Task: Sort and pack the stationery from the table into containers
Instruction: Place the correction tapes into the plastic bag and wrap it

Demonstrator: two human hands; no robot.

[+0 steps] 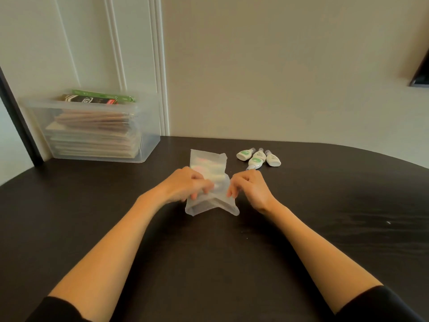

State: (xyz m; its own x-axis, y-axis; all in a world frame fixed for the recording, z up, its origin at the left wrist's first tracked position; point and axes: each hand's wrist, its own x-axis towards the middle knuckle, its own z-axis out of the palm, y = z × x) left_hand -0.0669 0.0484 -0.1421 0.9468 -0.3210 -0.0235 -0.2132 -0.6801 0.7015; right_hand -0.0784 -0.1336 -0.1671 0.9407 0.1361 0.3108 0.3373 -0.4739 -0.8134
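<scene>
Where the pouch sits: frosted see-through plastic zip pouch [209, 163], mid dark table [209, 263], between my hands.
Left hand [185, 184]: fingers curled, pinching the pouch's left edge.
Right hand [249, 189]: pinching the right edge.
Small white green-labelled bottles [258, 158]: just beyond my right hand.
Clear plastic bin [92, 126]: back left, stacked with paper packs.

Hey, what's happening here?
A person is packing stationery. The left hand and right hand both pinch a frosted bag in the middle of the table; pale things show inside it. A few white bottles lie just beyond the right hand, not yet packed. A clear bin of paper packs stands far left.
</scene>
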